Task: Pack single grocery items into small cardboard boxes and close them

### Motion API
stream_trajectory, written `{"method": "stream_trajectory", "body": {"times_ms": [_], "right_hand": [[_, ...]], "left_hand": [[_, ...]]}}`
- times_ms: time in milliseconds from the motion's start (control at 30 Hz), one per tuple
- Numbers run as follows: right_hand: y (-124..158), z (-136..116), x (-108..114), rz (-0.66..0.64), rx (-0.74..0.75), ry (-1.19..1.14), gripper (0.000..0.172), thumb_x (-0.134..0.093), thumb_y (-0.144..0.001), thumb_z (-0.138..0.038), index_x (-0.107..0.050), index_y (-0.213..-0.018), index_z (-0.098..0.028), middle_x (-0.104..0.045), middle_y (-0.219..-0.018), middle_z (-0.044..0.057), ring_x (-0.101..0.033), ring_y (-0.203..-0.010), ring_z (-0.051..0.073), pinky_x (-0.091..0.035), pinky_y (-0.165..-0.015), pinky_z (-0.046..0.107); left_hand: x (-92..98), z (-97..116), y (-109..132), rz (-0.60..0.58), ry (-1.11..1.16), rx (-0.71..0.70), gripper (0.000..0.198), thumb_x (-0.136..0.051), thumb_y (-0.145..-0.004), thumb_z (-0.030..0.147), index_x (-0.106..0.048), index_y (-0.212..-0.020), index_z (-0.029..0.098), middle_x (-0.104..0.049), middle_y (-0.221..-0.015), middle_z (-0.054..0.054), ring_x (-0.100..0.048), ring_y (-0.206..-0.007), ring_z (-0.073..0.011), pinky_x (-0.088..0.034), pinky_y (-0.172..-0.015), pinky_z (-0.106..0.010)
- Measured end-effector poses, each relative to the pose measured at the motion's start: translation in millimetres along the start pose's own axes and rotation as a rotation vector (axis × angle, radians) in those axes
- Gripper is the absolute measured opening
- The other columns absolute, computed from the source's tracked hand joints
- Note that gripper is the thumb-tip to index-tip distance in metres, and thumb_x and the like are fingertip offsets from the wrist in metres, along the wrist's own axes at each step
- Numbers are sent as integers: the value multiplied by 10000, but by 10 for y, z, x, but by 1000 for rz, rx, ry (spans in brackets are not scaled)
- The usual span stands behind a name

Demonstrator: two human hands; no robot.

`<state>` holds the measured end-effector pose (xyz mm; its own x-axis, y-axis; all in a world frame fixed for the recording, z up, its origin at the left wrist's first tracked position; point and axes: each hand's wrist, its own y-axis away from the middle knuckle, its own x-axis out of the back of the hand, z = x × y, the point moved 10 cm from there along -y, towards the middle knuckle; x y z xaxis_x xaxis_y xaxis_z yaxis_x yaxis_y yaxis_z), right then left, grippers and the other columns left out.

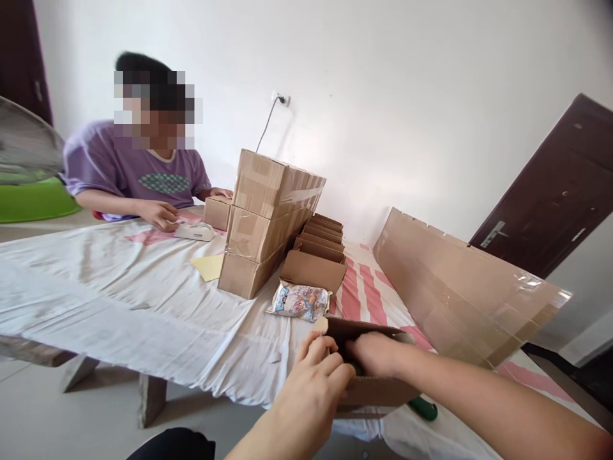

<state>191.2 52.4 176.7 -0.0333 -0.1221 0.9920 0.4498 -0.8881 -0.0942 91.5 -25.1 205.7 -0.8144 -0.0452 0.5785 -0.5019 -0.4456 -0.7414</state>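
readable text: none | packet (299, 300): print too blurred | held box (378, 386): no legible marking

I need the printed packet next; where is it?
Head view: the printed packet lies mid-table, against the nearest open box, right of the taped box stack.

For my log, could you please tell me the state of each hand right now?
Left hand: fingers closed on the cardboard box near flap.
Right hand: inside the box, fingers hidden; cannot tell.
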Motion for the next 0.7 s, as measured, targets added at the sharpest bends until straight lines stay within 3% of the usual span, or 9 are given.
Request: {"method": "stream_trajectory", "body": {"times_ms": [100,167,300,367,500,567,700], "right_hand": [[-8,79,334,-120,-60,21,365,-787,-555,-402,-690,-866,-238,-729,-696,21,-688,-589,242,-440,-469,270],[15,180,645,-87,-168,-13,428,-735,-630,-388,-656,-1026,-244,-743,-847,33,-698,-733,243,-497,-597,291],[200,261,1296,305,-221,-150,462,-642,-722,-281,-580,-1177,-234,-700,-1087,51,-665,-935,229,-517,-818,341],[362,278,1435,461,-199,-177,480,-634,-734,-282,-558,-1205,-224,-669,-1159,70,-644,-1003,243,-512,-867,368],[589,225,1221,455,-124,-153,500,-646,-762,-299,-538,-1245,-231,-664,-1156,81,-634,-1030,265,-511,-896,410],[666,162,974,383,-89,-143,509,-655,-763,-272,-535,-1256,-229,-665,-1147,89,-631,-1035,268,-509,-907,427],[769,35,427,238,-48,-183,545,-693,-723,-214,-547,-1248,-199,-665,-1153,112,-627,-1044,281,-501,-922,457]], "left_hand": [[127,-134,-35,-18,-8,51,209,-566,-791,45,-627,-888,219,-663,-775,0,-522,-926,-229,-350,-1000,-473],[242,-260,-47,-21,-35,83,189,-563,-807,59,-635,-882,217,-677,-777,-3,-527,-911,-232,-348,-984,-481],[449,-567,-18,-5,-152,126,219,-527,-835,61,-644,-922,225,-699,-803,-3,-533,-962,-244,-301,-1002,-519],[499,-723,16,-3,-196,135,237,-494,-861,67,-641,-941,235,-707,-823,-3,-528,-1043,-256,-266,-1033,-547],[547,-945,64,61,-270,139,298,-478,-889,82,-659,-1005,287,-653,-1200,-36,-360,-1340,-312,-208,-1082,-618],[613,-1008,80,182,-318,179,317,-484,-894,92,-644,-1082,290,-531,-1367,-66,-264,-1408,-330,-249,-1085,-611],[626,-940,104,385,-395,258,425,-520,-878,87,-535,-1266,259,-399,-1454,-137,-230,-1429,-360,-303,-1086,-593]]}}
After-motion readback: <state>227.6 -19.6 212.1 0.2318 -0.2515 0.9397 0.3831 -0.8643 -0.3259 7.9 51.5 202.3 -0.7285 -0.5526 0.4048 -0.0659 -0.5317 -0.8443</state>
